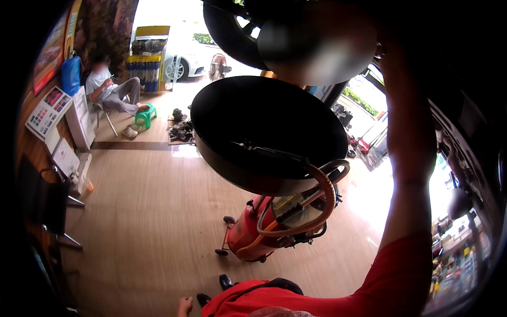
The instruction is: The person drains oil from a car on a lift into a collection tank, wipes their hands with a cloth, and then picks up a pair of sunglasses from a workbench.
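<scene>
My right arm reaches up along the right side into the dark underside of a raised vehicle [235, 37]; my right hand [381, 48] is shadowed beside a blurred grey rounded shape [311, 47], its fingers hidden. Below that, a large black drain pan [264, 116] sits atop a red wheeled tank [248, 238]. A nozzle with a looping hose [322, 211] rests across the pan. My left hand [185, 305] hangs low at the bottom edge with fingers curled; what is inside them, if anything, is too small to tell.
A seated person [100, 84] has a foot on a green stool [145, 113]. A black chair [50, 206] and display boards [47, 111] line the left wall. Shoes and dark items [179, 132] lie near the doorway; a white car [182, 63] stands outside. Shelving [459, 264] is at right.
</scene>
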Demonstrator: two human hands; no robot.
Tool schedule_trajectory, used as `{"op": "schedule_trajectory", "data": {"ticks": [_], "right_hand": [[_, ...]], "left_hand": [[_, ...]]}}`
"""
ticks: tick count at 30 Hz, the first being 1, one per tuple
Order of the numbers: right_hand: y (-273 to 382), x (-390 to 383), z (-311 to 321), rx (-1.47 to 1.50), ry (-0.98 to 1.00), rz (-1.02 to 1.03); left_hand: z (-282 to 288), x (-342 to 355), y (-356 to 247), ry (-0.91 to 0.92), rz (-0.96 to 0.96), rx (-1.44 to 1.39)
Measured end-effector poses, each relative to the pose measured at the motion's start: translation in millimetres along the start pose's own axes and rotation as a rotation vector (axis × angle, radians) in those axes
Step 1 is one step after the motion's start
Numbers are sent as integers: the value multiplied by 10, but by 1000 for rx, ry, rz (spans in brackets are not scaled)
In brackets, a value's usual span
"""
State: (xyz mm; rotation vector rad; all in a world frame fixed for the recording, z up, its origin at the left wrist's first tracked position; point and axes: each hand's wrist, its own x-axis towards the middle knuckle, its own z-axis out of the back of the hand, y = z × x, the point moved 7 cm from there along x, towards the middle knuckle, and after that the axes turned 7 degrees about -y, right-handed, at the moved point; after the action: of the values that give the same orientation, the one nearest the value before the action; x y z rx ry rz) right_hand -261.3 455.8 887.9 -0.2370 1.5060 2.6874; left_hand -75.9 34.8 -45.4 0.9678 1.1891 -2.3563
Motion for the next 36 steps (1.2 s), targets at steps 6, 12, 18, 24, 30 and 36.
{"op": "schedule_trajectory", "data": {"ticks": [6,12,18,24,30,36], "right_hand": [[-16,137,42,-171,-505,191],[-196,530,-116,-1109,-655,389],[-502,1081,-264,-1687,-965,639],[-492,965,-132,-1512,-780,583],[-1027,-52,-1325,133,-319,420],[-1101,-511,-2971,-1096,119,719]], "left_hand": [[-78,188,67,18,-56,64],[-133,252,-127,4,-119,39],[-182,609,187,-47,-41,-60],[-18,423,-22,-59,6,-244],[1051,-878,-2468,-101,-528,-601],[1940,-3162,-4725,42,-1348,-823]]}}
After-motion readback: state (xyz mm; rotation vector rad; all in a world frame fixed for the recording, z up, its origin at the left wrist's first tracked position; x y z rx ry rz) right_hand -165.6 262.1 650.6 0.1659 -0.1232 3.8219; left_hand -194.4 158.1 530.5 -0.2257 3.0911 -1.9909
